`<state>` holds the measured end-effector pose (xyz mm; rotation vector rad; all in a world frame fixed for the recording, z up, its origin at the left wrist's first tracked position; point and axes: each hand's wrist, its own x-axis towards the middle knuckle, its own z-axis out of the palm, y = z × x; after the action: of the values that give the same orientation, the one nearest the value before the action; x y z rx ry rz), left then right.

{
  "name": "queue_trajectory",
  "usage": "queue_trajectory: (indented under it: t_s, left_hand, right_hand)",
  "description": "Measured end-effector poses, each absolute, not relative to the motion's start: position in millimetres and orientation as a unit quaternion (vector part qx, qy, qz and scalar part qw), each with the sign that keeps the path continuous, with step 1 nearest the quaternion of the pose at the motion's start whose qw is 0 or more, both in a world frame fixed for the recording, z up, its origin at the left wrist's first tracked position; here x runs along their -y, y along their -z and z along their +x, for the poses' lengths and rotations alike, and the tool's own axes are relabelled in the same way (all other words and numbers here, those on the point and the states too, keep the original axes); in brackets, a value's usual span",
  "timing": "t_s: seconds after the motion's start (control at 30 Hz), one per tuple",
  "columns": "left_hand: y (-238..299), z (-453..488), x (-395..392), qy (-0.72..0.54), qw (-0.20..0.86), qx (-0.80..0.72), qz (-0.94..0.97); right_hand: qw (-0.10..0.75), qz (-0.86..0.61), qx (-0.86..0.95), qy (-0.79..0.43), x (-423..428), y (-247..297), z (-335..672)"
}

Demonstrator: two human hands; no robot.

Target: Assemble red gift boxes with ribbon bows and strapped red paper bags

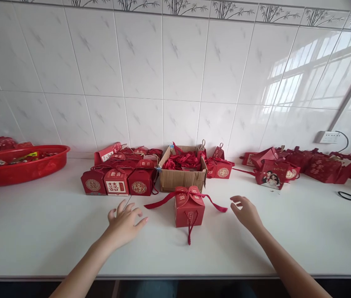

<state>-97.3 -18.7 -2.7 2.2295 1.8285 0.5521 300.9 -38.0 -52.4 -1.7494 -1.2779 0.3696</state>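
Observation:
A red gift box (180, 215) stands upright on the white table, with a red ribbon (163, 200) crossing its folded top and both ends spread out sideways. A red cord handle (189, 231) hangs down its front. To the left of the box, my left hand (124, 223) hovers with its fingers apart and holds nothing. On the other side, my right hand (246, 212) is near the ribbon's right end without touching it. Its fingers are loosely bent and apart, with nothing in them.
Behind the box stands an open cardboard carton (180, 181) of red ribbons. Several finished red boxes (116, 182) are grouped left of it, more red boxes (270, 174) to the right. A red basin (22, 174) sits far left; a black loop (347, 196) lies far right.

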Motion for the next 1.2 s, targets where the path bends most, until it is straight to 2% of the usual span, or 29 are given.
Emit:
queue_trajectory:
  t_s: [0.1, 0.27, 0.47, 0.87, 1.2]
  left_hand:
    - [-10, -74, 17, -0.244, 0.12, -0.581, 0.767]
    - [-24, -31, -6, -0.303, 0.225, -0.507, 0.775]
    - [-27, -13, -44, -0.254, 0.368, -0.456, 0.769]
    - [5, -8, -47, -0.246, 0.577, -0.428, 0.651]
    - [4, -4, -41, -0.255, 0.657, -0.378, 0.6]
  right_hand:
    - [0.48, -0.667, 0.548, -0.155, 31, 42, 284]
    - [0.479, -0.568, 0.625, -0.24, 21, 22, 250]
    - [0.428, -0.49, 0.658, -0.381, 8, 12, 237]
    - [0.445, -0.393, 0.572, -0.566, 3, 35, 224]
    - [0.437, -0.369, 0.495, -0.654, 0, 42, 233]
